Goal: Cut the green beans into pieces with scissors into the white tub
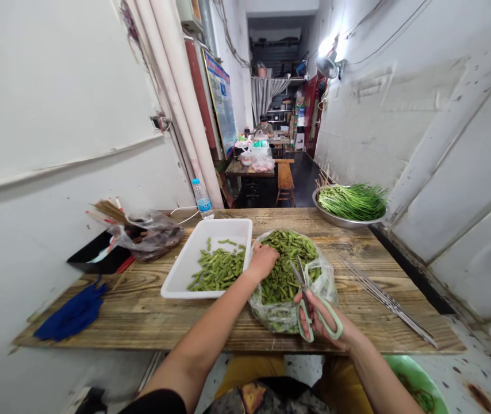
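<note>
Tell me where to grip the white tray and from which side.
Probably the raised rim of the tray at its near left corner, coming from the left: that part is bare, while the beans lie to the right and the left hand and bag crowd the right rim.

Narrow room with white walls: a plain wall point(47, 103) at the left of the frame and a stained wall point(444, 115) at the right. A rough wooden table point(142, 322) spans the lower middle. Pale pipes point(176, 86) climb at upper left beside a poster point(222, 100). At top centre a lamp point(326, 46) glows above a wooden stool point(286, 183) and a dark floor point(303, 172)
</note>
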A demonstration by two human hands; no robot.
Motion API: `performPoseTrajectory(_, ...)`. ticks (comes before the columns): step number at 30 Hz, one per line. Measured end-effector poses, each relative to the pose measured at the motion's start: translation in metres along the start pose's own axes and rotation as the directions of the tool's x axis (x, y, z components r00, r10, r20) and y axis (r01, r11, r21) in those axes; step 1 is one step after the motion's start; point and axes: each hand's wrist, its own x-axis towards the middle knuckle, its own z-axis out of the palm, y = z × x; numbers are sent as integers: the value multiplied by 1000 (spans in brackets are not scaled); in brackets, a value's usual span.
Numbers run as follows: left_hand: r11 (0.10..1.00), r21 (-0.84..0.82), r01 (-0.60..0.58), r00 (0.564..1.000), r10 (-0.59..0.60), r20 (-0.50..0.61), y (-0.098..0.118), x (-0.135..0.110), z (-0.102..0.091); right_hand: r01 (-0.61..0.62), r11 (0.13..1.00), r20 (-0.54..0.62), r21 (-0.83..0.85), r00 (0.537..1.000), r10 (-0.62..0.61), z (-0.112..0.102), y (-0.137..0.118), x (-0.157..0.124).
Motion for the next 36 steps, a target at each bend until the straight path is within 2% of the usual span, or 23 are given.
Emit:
performPoseTrajectory(3,998,-62,26,1000,-27,-15,-4,-3,-2,13,999,-41,-48,999,-15,-4,2,0)
performPoseTrajectory(5,962,-259,83,995,-93,-26,-2,-10,-6,13,994,-80,-105,997,-21,-3,3,3)
performPoseTrajectory(8,766,-623,158,981,-194,11,6,-24,-10,19,979,-136,-201,990,-47,3,5,9)
performPoseTrajectory(11,628,-757,180,979,-192,74,17,-35,-13,29,966,-163,-257,984,-73,10,4,13)
performPoseTrajectory(16,503,-835,221,971,-194,140,29,-45,-19,52,928,-148,-370,982,-114,14,1,15)
performPoseTrajectory(20,411,-873,264,947,-283,153,32,-46,-15,24,898,-194,-438,974,-120,13,2,17)
performPoseTrajectory(22,382,-891,245,929,-354,104,31,-46,-11,32,900,-202,-434,971,-131,12,4,18)
performPoseTrajectory(24,389,-900,197,911,-412,21,28,-45,-6,48,912,-179,-407,975,-131,11,7,18)
performPoseTrajectory(27,428,-889,163,907,-420,-36,24,-45,-4,59,934,-144,-352,983,-116,11,7,14)
performPoseTrajectory(29,409,-898,164,916,-401,-15,23,-45,-5,70,940,-124,-333,985,-117,12,6,10)
performPoseTrajectory(30,371,-914,166,917,-399,5,24,-45,-5,77,942,-115,-327,986,-120,13,5,9)
performPoseTrajectory(34,162,-969,186,923,-367,116,29,-46,-6,116,935,-92,-334,984,-155,15,2,6)
performPoseTrajectory(36,181,-962,206,929,-346,133,30,-47,-7,122,922,-90,-366,982,-166,14,1,6)
